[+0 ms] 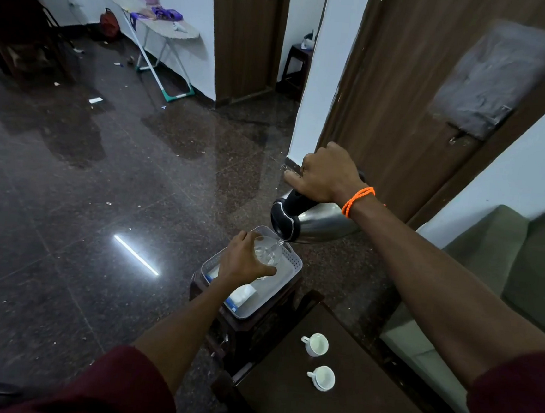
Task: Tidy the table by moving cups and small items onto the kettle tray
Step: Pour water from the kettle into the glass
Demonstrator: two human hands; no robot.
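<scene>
My right hand (325,174) grips the black handle of a steel kettle (316,221), which is tipped left so that water streams from its spout. The water falls into a clear glass (268,253) that my left hand (243,259) holds over a white perforated tray (292,267). The tray rests on a small dark stool (247,329) and holds a white box with blue edging (240,297). Two white cups (315,344) (322,377) stand on the dark wooden table (345,410) at the lower right.
A green sofa (504,292) runs along the right side. A brown door (423,87) stands behind the kettle. The dark polished floor (83,206) stretches left, littered with scraps. An ironing board (168,22) with purple items stands by the far wall.
</scene>
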